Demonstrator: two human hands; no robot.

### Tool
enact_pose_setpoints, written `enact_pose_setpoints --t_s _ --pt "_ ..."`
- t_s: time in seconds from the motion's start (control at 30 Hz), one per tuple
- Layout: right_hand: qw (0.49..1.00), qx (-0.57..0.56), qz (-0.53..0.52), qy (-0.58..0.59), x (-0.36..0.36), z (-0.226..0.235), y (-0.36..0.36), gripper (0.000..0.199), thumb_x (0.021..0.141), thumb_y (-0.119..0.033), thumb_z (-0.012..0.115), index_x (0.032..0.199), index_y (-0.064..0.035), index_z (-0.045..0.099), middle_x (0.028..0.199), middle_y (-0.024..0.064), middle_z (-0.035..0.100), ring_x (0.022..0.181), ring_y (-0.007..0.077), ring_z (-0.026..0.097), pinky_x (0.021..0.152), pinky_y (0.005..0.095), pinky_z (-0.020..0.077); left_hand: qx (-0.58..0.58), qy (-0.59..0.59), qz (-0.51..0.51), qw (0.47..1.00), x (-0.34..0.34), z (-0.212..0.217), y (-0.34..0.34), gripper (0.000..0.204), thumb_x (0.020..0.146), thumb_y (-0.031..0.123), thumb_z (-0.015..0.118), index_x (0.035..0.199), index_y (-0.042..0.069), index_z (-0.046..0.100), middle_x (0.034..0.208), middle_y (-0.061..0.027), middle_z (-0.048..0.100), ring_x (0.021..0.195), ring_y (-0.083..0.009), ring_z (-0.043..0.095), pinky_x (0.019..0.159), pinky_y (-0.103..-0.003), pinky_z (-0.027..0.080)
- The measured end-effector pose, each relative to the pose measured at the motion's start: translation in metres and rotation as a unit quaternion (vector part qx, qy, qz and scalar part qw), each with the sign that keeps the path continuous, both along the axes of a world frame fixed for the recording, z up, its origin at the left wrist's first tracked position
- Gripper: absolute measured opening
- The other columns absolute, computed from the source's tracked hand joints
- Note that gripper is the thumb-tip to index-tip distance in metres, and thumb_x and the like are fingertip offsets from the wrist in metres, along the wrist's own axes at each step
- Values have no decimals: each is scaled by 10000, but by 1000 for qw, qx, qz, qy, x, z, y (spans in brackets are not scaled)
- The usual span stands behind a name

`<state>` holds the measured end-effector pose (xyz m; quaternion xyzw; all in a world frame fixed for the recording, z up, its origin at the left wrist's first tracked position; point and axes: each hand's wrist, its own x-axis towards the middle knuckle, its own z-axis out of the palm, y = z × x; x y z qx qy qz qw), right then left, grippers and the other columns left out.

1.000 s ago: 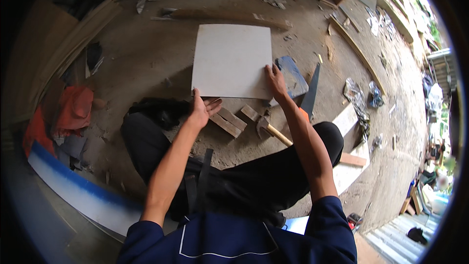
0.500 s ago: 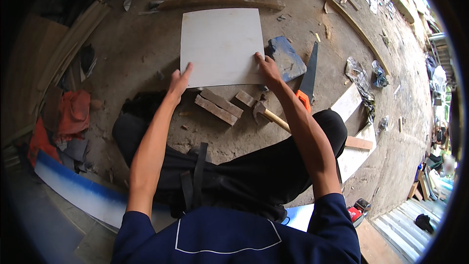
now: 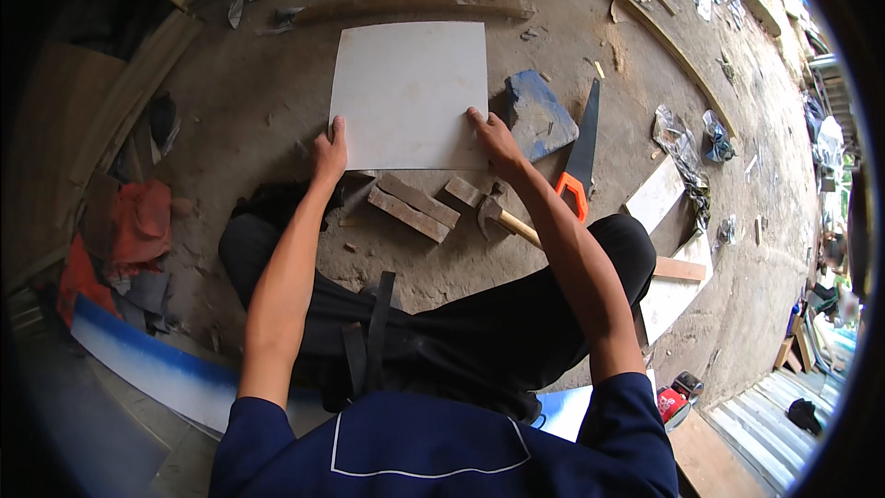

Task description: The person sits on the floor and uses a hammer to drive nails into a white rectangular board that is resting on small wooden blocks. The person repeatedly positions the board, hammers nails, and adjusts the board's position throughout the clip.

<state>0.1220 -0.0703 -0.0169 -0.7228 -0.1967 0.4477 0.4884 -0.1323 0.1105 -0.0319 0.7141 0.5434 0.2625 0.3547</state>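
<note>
Your left hand (image 3: 329, 153) and right hand (image 3: 495, 141) press flat on the white board (image 3: 408, 92) — gripping unclear — now pulled nearer the hammer (image 3: 502, 219).

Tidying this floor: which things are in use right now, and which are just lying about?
In use:
square white board
left hand
right hand

Lying about:
wooden-handled hammer
orange-handled handsaw
short wood blocks
blue-painted slab

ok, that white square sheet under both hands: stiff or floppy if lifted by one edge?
Probably stiff: the sheet lies dead flat with straight edges and crisp corners. Likely slides easily, as its face looks smooth. Both hands, left and right, press only its near edge, so weight is unclear.
</note>
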Motion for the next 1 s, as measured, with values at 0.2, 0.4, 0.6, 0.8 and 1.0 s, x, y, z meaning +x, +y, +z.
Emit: enact_pose_setpoints --t_s 0.2,0.4,0.6,0.8,1.0 --pt "998 13 14 58 10 16 -9 654 965 -583 419 1045 42 595 921 152 642 812 264 638 733 400 521 -57 -21 -4 998 -6 5 2 705 940 559 499 1012 -134 608 970 -315 656 996 -445 627 828 -448 484" --pt "938 -148 111 -294 32 -55 -62 376 936 -369 491 1008 -19 611 812 147 677 708 345 672 633 427 556 -21 65 27 997 9 7 -3 647 945 559 480 1153 -49 562 1076 -280 642 1028 -439 610 857 -471 478" --pt "770 -93 342 -530 -40 -64 -87 251 858 -248 575 1051 -89 590 1104 120 622 1083 285 582 854 410 490 56 60 62 995 9 21 -19 583 946 532 488 1220 18 501 1145 -241 619 1060 -425 590 854 -475 477" --pt "799 -280 181 -500 -76 -42 -97 954 740 -621 695 1439 -97 312 1363 140 395 1259 330 414 908 531 402 137 23 56 989 5 11 -18 463 941 433 555 1172 33 533 1093 -185 626 1033 -368 590 851 -443 476" --pt "845 -374 143 -353 -75 -48 -131 887 777 -697 594 1365 -57 419 1284 212 493 1237 371 465 965 535 383 95 -204 196 955 3 -17 -9 368 945 302 598 1111 -20 534 1048 -145 624 962 -257 607 856 -386 479"
